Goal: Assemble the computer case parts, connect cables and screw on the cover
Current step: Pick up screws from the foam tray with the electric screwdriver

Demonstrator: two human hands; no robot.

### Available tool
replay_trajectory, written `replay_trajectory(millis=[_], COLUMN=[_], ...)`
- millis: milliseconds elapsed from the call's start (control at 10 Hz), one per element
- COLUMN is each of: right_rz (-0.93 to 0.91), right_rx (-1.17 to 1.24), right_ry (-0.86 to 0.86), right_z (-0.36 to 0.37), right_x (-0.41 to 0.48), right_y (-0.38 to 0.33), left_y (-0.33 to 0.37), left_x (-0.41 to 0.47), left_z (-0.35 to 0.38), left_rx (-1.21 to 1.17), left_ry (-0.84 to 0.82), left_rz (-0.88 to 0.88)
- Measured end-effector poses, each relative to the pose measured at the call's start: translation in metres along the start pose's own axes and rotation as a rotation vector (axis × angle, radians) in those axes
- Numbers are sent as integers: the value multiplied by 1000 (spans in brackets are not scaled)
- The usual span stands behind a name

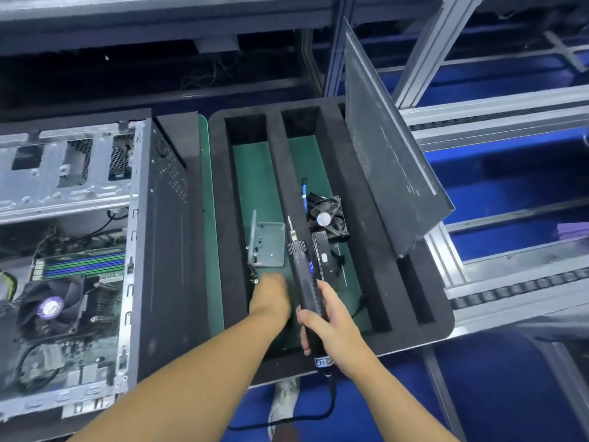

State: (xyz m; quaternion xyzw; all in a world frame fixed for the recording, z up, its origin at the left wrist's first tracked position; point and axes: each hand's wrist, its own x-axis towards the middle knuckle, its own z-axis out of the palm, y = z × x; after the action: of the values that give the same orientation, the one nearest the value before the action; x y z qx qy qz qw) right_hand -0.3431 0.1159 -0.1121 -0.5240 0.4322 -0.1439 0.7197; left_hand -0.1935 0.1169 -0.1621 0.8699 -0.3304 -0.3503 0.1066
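Clearly, the computer case (165,250) lies on its side at the left, open on top, so the motherboard (79,266) shows inside with blue and green memory slots and a round black cooler fan (51,307). Its frame is bare grey metal, and the wall facing the tray is black with small vent holes. Just beside it on the right stands a black foam tray (398,314) with long compartments and a green bottom. The cover panel (389,161), dark and flat with a perforated zone, stands tilted in the rightmost slot of this tray. In the middle compartment lie a small black fan (328,218) and a blue cable (305,199). In the left compartment lies a grey metal bracket (269,244). The right hand (331,323) has its fingers wrapped around the black electric screwdriver (302,275), whose bit points away from the person, above the foam divider. The left hand (271,298) reaches down into the left compartment, near the bracket. It is blurred and its fingers are hidden, so I cannot tell if they are apart or together.
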Motion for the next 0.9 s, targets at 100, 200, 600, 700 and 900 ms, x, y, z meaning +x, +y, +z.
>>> replay_trajectory(millis=[100,200,600,700,900], right_rz=[11,35,67,36,1], right_rx=[14,27,21,26,47], right_ry=[12,8,1,-18,-43], right_z=[-1,-2,-2,-1,-3], right_x=[3,6,6,5,1], right_y=[3,7,9,6,1], left_y=[-8,-5,10,13,12], left_x=[-4,-6,17,26,37], left_z=[10,18,8,1,-2], left_rx=[24,89,-51,21,348], left_ry=[-23,-19,49,4,-143], left_rz=[-72,-218,-391,-404,-187])
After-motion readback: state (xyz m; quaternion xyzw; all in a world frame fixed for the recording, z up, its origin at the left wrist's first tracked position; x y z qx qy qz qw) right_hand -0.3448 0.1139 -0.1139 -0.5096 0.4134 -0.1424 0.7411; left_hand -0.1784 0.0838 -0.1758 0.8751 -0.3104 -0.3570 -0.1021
